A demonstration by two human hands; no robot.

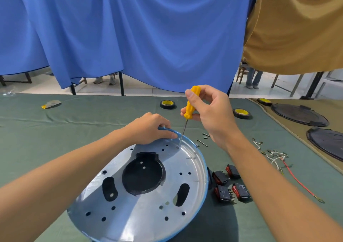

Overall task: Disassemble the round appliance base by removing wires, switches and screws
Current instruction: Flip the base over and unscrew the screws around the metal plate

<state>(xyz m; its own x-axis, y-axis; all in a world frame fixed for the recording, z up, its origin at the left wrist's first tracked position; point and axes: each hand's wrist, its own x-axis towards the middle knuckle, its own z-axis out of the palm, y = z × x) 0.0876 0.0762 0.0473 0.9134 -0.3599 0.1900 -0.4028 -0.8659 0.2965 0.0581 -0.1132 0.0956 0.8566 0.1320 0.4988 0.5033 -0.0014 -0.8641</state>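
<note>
- Left hand [148, 128] curls its fingers over the blue far rim of the round appliance base [148, 204], which fills the lower centre of the frame on the green tabletop [74, 130].
- Right hand [209, 111] pinches a yellow screwdriver [191, 104] nearly upright, its tip set on a screw [177, 147] just inside that rim.
- Four black-and-red switches [230, 184], loose screws [202, 141] and wires [274, 156] lie to the right of the base.

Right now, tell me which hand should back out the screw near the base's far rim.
Right. The right hand grips the yellow screwdriver, tip on that screw; the left hand holds the base by its rim, steadying it.
</note>
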